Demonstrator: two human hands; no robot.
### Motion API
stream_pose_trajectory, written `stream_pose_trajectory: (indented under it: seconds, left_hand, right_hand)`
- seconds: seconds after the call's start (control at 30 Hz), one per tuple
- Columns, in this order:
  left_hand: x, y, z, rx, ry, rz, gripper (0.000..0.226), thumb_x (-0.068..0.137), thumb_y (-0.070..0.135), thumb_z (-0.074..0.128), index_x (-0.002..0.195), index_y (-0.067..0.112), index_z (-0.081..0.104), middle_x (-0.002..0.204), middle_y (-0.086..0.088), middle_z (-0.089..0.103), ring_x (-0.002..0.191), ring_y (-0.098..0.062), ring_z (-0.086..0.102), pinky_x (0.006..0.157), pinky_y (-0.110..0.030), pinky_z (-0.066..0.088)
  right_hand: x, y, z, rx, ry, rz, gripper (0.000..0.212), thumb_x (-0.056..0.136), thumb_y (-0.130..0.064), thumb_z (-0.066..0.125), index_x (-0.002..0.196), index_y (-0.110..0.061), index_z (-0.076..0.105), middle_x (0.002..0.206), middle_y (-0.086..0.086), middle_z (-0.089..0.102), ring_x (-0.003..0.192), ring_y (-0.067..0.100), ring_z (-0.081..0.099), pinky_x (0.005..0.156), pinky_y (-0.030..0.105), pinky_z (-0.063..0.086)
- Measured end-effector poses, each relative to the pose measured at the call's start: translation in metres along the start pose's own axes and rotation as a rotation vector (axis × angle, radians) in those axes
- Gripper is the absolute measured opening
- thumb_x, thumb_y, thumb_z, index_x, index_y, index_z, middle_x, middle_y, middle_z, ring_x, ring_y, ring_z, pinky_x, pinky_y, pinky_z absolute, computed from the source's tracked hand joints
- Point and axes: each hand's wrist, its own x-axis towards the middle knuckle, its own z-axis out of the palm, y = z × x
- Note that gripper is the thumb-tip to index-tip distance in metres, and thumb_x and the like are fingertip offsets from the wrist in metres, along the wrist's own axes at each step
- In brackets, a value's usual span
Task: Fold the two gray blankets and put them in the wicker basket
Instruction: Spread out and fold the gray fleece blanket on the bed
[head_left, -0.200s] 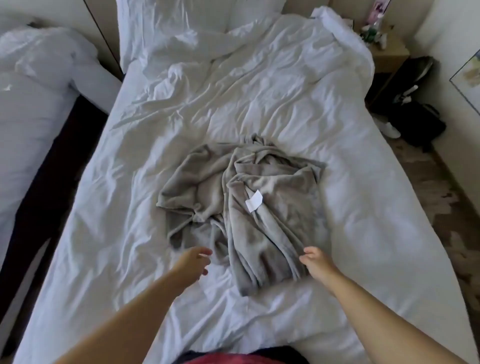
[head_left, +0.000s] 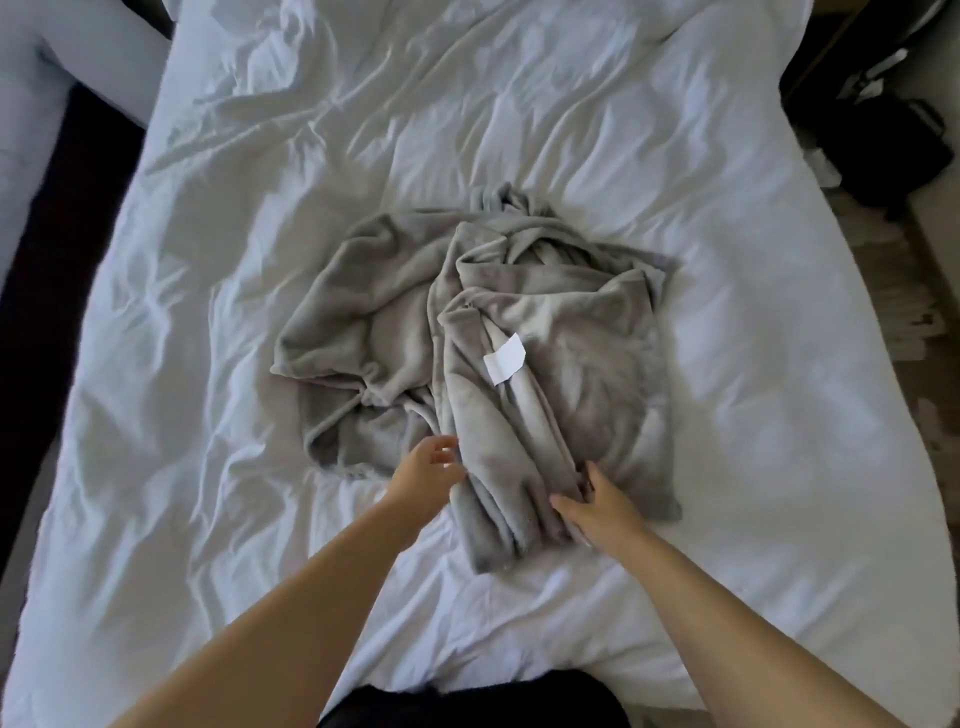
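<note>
Gray blankets (head_left: 467, 338) crumpled on white bed (head_left: 208, 260); right hand (head_left: 597, 512) touching near edge, left hand (head_left: 428, 470) relaxed beside.

The gray blankets (head_left: 519, 322) lay crumpled together, their boundary impossible to tell; the right edge cut off a dark bag (head_left: 883, 140).
</note>
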Motion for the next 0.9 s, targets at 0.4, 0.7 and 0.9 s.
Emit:
stream_pose_trajectory:
  seconds: [0.4,0.7,0.9]
  left_hand:
    - [0.047,0.012,0.04,-0.126,-0.075,-0.21,0.01,0.08,0.017,0.064,0.07,0.015,0.062,0.055,0.0,0.056,0.046,-0.013,0.049,0.043,-0.021,0.039]
    - [-0.072,0.253,-0.092,-0.524,0.102,0.539,0.027,0.072,-0.015,0.049,0.076,0.01,0.059,0.053,-0.003,0.06,0.049,-0.014,0.057,0.044,-0.018,0.043]
    - [-0.151,0.293,-0.171,-0.861,0.046,1.073,0.019,0.08,0.008,0.059,0.09,0.015,0.074,0.094,-0.009,0.073,0.093,-0.023,0.068,0.076,-0.029,0.055]
  right_hand:
    - [0.012,-0.022,-0.007,-0.344,-0.044,0.112,0.03,0.092,-0.04,0.049,0.091,-0.017,0.068,0.091,0.007,0.071,0.09,0.029,0.066,0.064,0.027,0.042]
    - [-0.071,-0.219,-0.207,0.566,0.302,-0.399,0.024,0.092,-0.004,0.053,0.115,-0.007,0.06,0.097,0.015,0.066,0.086,0.029,0.062,0.075,0.036,0.048]
    - [-0.139,-0.219,-0.262,0.982,0.362,-0.856,0.02,0.089,-0.012,0.055,0.097,-0.014,0.073,0.093,0.004,0.075,0.093,0.02,0.07,0.085,0.036,0.053]
